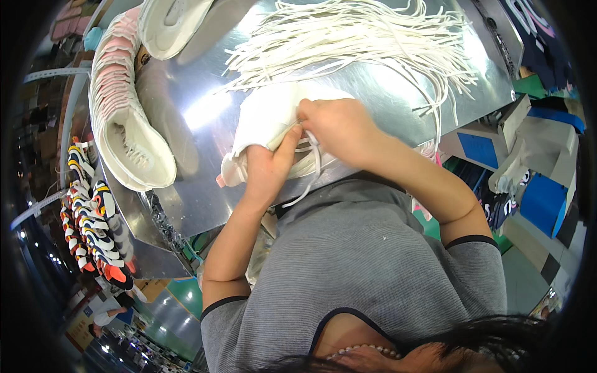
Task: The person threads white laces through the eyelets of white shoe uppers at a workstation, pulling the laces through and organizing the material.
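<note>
Where the white upper point(266, 115) opens, the left hand point(268, 169) sits partly inside.

Head-worn fisheye view, facing steeply down — close over left hand point(272, 163), right hand point(339, 127) and bench point(196, 196) — outer edges dark and seemingly blurred.

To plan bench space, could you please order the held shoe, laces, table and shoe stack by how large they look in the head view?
1. Table
2. Laces
3. Shoe stack
4. Held shoe, by what shows; the hands hide part.
</note>
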The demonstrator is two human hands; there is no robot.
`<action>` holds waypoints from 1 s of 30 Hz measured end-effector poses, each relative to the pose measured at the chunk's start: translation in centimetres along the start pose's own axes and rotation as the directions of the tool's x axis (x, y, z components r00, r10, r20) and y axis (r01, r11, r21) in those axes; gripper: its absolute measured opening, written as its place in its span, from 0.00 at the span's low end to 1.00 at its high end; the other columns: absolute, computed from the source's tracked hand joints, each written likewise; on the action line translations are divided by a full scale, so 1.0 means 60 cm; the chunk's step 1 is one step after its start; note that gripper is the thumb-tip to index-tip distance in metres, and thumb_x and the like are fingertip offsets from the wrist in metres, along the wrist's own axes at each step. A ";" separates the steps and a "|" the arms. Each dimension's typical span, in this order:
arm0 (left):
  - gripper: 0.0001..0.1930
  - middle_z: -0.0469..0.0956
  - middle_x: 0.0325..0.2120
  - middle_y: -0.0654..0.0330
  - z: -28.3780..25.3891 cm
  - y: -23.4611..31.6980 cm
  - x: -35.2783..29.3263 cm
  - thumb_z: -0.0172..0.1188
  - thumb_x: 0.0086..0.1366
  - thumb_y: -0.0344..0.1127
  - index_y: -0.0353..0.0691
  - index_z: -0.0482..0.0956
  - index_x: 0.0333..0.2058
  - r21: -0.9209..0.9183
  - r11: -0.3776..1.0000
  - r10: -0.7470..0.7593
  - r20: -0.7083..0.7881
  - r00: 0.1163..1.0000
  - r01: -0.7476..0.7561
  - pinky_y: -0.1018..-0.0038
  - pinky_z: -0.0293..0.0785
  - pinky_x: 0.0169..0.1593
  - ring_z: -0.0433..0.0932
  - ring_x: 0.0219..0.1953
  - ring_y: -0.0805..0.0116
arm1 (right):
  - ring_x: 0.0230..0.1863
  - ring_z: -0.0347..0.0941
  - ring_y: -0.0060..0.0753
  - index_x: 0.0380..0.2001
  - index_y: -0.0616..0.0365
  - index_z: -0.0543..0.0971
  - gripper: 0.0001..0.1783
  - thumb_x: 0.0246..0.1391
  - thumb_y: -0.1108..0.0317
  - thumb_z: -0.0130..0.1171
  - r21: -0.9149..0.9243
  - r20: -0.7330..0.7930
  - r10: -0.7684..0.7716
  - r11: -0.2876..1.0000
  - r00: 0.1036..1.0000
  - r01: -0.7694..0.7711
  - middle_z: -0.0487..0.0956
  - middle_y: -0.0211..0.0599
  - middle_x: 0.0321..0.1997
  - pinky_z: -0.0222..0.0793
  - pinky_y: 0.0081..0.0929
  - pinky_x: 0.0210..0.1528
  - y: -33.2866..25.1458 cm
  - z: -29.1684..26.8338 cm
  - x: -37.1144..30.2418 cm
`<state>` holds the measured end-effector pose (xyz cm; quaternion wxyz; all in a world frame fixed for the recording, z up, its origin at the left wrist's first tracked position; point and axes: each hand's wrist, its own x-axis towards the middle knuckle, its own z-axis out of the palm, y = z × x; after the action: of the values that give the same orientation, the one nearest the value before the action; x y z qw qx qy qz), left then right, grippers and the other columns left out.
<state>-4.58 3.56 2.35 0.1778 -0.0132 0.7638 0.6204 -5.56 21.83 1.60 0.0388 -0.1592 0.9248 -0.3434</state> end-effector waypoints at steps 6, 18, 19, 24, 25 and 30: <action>0.17 0.82 0.43 0.59 -0.023 0.009 0.011 0.67 0.63 0.31 0.32 0.80 0.49 -0.077 0.992 -0.096 0.052 0.994 0.100 0.74 0.74 0.50 0.79 0.45 0.71 | 0.29 0.79 0.36 0.42 0.60 0.77 0.08 0.62 0.69 0.58 0.477 -0.255 0.250 0.873 0.934 -0.104 0.82 0.40 0.30 0.72 0.31 0.33 0.013 -0.047 -0.006; 0.12 0.79 0.35 0.64 -0.086 0.077 -0.031 0.67 0.53 0.22 0.37 0.80 0.37 -0.450 0.837 -0.200 0.281 0.939 0.313 0.71 0.72 0.49 0.76 0.40 0.72 | 0.31 0.79 0.50 0.46 0.55 0.76 0.10 0.63 0.65 0.57 0.089 -0.435 0.141 0.990 0.889 -0.113 0.82 0.41 0.37 0.75 0.41 0.32 0.018 0.053 0.009; 0.10 0.79 0.34 0.64 -0.102 0.107 -0.066 0.65 0.52 0.21 0.38 0.79 0.34 -0.582 0.784 -0.138 0.177 0.975 0.216 0.70 0.72 0.50 0.75 0.39 0.73 | 0.31 0.79 0.50 0.46 0.55 0.76 0.10 0.63 0.65 0.57 0.085 -0.440 0.147 0.989 0.886 -0.121 0.82 0.41 0.37 0.75 0.41 0.32 0.020 0.056 0.011; 0.09 0.70 0.27 0.62 -0.154 0.177 -0.135 0.64 0.53 0.20 0.40 0.74 0.26 -0.997 0.018 0.391 -0.068 0.918 -0.081 0.77 0.70 0.38 0.72 0.30 0.70 | 0.32 0.79 0.51 0.45 0.55 0.76 0.10 0.63 0.64 0.57 0.124 -0.439 0.195 0.980 0.877 -0.156 0.83 0.43 0.37 0.75 0.42 0.34 0.023 0.054 0.015; 0.08 0.71 0.27 0.61 -0.141 0.149 -0.136 0.64 0.53 0.20 0.39 0.75 0.26 -0.990 -0.103 0.247 0.065 0.967 0.093 0.77 0.68 0.38 0.71 0.30 0.70 | 0.33 0.80 0.51 0.45 0.55 0.76 0.10 0.63 0.64 0.57 0.131 -0.444 0.196 0.980 0.874 -0.153 0.83 0.43 0.37 0.75 0.41 0.34 0.023 0.053 0.015; 0.07 0.77 0.38 0.56 -0.003 0.022 -0.064 0.70 0.52 0.25 0.39 0.79 0.28 0.656 0.614 0.557 0.033 0.830 -0.439 0.60 0.66 0.53 0.72 0.47 0.57 | 0.37 0.83 0.42 0.49 0.57 0.77 0.12 0.64 0.67 0.57 0.324 -0.455 0.206 0.945 0.866 -0.054 0.84 0.46 0.38 0.76 0.32 0.39 0.032 0.039 0.011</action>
<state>-1.34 2.94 4.75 -0.0760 0.2071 0.9127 0.3439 -6.27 21.53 -1.39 -0.1460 0.0027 0.8506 -0.5051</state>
